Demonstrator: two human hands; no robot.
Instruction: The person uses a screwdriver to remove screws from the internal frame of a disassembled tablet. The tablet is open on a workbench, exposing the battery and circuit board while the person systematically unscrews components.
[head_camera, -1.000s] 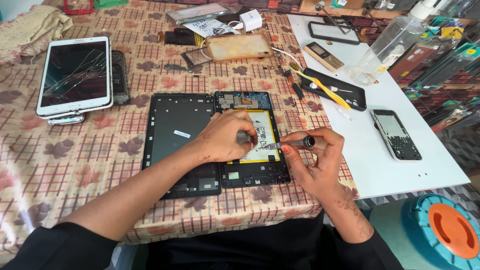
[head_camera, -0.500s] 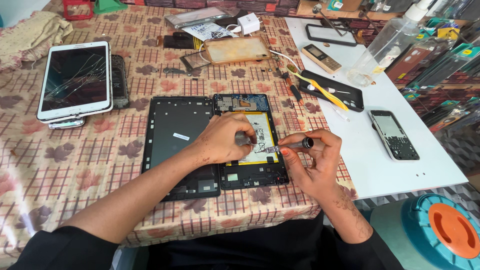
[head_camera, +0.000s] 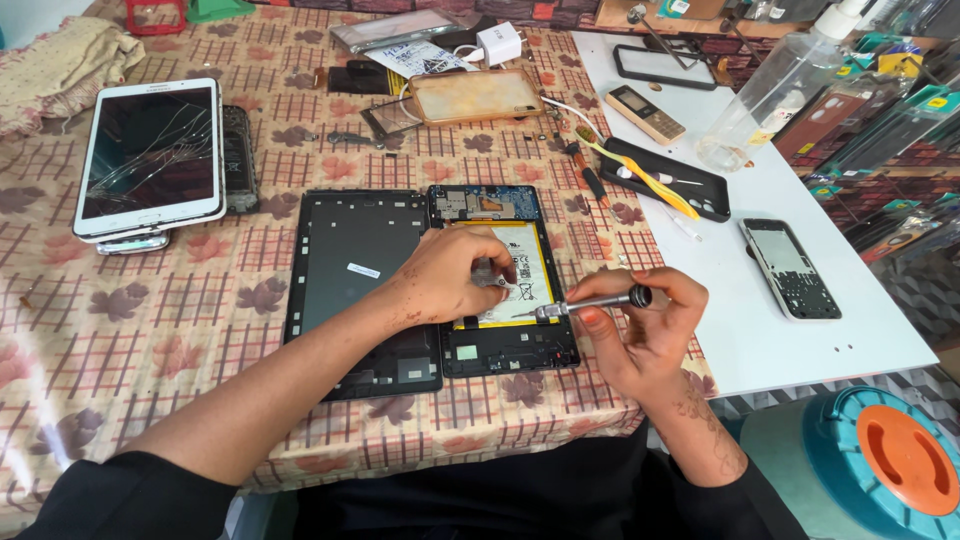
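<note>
Cracked white tablet screen (head_camera: 150, 150) far left; dark phone screen (head_camera: 790, 268) right.

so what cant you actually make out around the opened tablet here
Head view only:
- The screwdriver tip's contact point on the opened tablet: too small.
- The battery middle: covered by the left hand.
- Whether the right hand is turning the tool: a still cannot show it.
- The teal container: cut off by the frame edge.

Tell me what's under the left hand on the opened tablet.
The left hand rests on the opened tablet, over its white, yellow-edged battery. The battery's left part is hidden beneath the palm. The screwdriver in the right hand points toward it.
</note>
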